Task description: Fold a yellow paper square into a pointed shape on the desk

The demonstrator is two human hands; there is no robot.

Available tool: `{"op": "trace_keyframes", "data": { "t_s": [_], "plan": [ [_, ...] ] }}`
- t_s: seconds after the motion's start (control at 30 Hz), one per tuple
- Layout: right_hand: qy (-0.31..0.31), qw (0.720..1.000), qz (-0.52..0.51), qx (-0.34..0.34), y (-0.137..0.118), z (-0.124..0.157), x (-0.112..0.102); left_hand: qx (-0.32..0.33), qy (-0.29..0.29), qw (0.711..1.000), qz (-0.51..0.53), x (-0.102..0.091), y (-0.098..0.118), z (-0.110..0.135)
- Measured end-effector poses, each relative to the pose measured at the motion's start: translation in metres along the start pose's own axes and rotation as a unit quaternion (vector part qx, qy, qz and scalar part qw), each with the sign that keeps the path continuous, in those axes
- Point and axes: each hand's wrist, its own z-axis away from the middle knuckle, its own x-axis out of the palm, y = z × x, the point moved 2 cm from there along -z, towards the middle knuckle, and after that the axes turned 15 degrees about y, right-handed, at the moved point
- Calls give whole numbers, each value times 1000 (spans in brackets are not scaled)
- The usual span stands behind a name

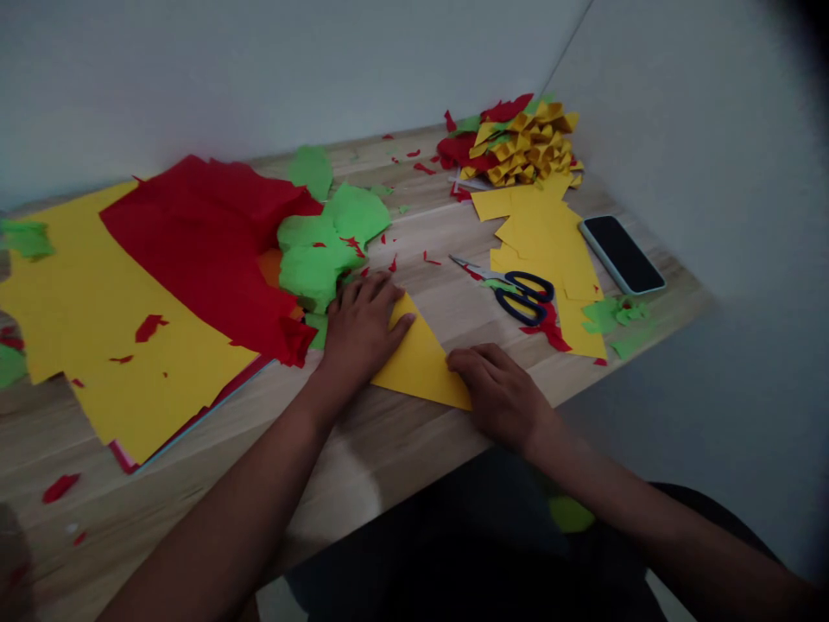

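Observation:
A triangular piece of yellow paper (420, 358) lies on the table near its front edge. My left hand (363, 320) presses flat on its left side, fingers stretched out. At the right corner, my right hand (496, 384) pinches the paper between thumb and curled fingers; the fingertips partly hide that corner. Scissors with dark blue handles (522, 294) rest behind my right hand, blades pointing left. Crumpled green paper (317, 250) sits just beyond my left fingers.
Large yellow sheets (155, 393) and torn red paper (213, 233) cover the left side. Yellow strips (541, 229), a pile of folded yellow pieces (531, 142) and a phone (623, 253) are at the right. Red and green scraps are scattered about. Walls (272, 78) bound the table behind.

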Motion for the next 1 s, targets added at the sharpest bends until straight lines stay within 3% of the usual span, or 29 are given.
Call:
{"op": "trace_keyframes", "data": {
  "t_s": [0.27, 0.43, 0.57, 0.67, 0.77, 0.87, 1.0],
  "plan": [
    [-14, 999, -22, 31, -17, 42, -29, -2, 6, 1000, -2, 1, -2, 0],
    [-10, 996, -63, 65, -14, 37, -40, 1, 9, 1000, -2, 2, -3, 0],
    [38, 986, -96, 131, 5, -1, -16, 2, 7, 1000, -4, 2, -2, 0],
    [28, 994, -92, 61, 14, -43, 15, 4, 15, 1000, -3, 2, -2, 1],
    [38, 995, -75, 51, 22, -76, 40, 4, 19, 1000, -1, 2, -2, 2],
    [46, 997, -49, 43, 27, -92, 54, 2, 17, 1000, -7, 3, -2, 2],
    [40, 999, -17, 22, 28, -93, 58, 1, 19, 1000, -10, 3, -2, 1]
  ]
}}
